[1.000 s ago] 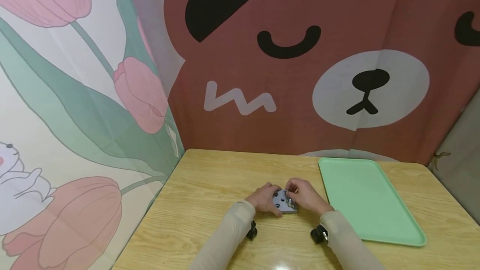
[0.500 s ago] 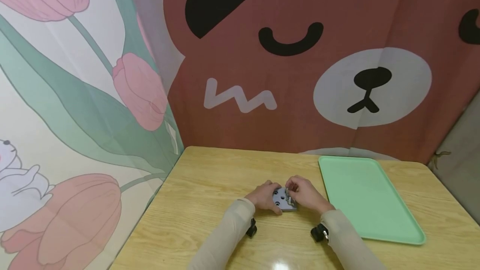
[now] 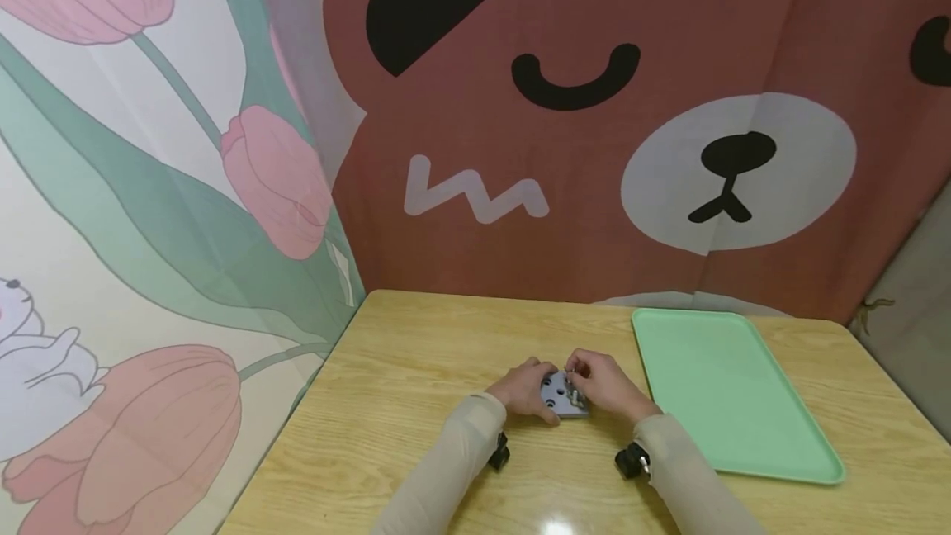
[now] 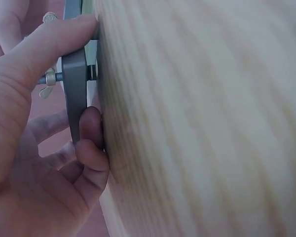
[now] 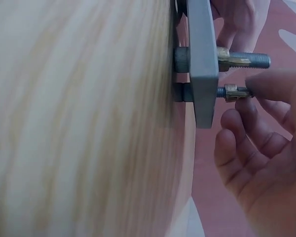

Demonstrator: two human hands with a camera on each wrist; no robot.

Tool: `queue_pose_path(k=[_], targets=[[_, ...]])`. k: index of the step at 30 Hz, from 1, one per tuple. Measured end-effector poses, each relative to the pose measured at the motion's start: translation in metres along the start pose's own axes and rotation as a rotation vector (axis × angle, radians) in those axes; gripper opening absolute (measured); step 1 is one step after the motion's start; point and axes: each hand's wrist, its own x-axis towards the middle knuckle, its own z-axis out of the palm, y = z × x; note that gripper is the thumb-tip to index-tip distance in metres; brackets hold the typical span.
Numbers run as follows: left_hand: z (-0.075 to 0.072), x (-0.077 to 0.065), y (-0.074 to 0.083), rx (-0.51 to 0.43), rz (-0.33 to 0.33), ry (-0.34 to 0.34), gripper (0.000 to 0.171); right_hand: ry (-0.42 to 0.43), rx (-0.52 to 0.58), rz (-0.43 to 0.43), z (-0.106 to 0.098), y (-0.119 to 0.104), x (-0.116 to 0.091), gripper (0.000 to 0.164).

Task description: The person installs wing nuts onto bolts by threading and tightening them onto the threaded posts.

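Observation:
My left hand (image 3: 523,392) grips the left side of a grey metal plate (image 3: 557,396) with several holes. In the left wrist view the thumb lies along the plate and other fingers curl under its edge, against the table. Bolts run through the plate, their heads on the table side. My right hand (image 3: 605,386) is at the plate's right side, thumb and fingertip pinching a small brass-coloured wing nut (image 5: 232,92) on the thinner bolt. Beside it a thicker bolt (image 5: 259,60) carries another brass-coloured wing nut (image 5: 224,58), untouched by the fingers.
A light green tray (image 3: 735,395) lies on the right of the wooden table (image 3: 416,353). Behind the table hangs a cloth (image 3: 461,254) with a bear print, and a tulip-print cloth (image 3: 186,188) hangs at the left.
The head view has tilted slightly. The right fingertips shift a little around the wing nut; the left hand and the plate stay in place.

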Motion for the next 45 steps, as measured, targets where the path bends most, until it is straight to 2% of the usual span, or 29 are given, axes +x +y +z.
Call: queue_pose_path(k=[6, 16, 24, 30, 39, 45], targets=[[-0.0013, -0.0008, 0.0001, 0.007, -0.010, 0.006, 0.084, -0.020, 0.021, 0.027, -0.0023, -0.0010, 0.0006, 0.019], [0.0005, -0.0002, -0.0001, 0.012, -0.008, -0.002, 0.082, 0.000, -0.009, -0.012, -0.0003, 0.0001, -0.0002, 0.011], [0.0011, -0.0013, 0.0014, 0.015, -0.006, -0.006, 0.083, -0.007, -0.003, 0.037, 0.0005, -0.0005, -0.0005, 0.005], [-0.0006, -0.0022, 0.0019, 0.019, -0.011, -0.003, 0.083, -0.006, 0.006, 0.035, -0.0013, -0.0002, -0.0007, 0.016], [-0.0006, -0.0020, 0.0004, 0.036, -0.017, -0.009, 0.083, 0.004, -0.012, 0.015, -0.0018, -0.0026, 0.0009, 0.014], [-0.0012, -0.0029, 0.0009, 0.029, -0.015, -0.002, 0.082, -0.022, -0.005, 0.020, -0.0007, -0.0039, 0.0027, 0.013]])
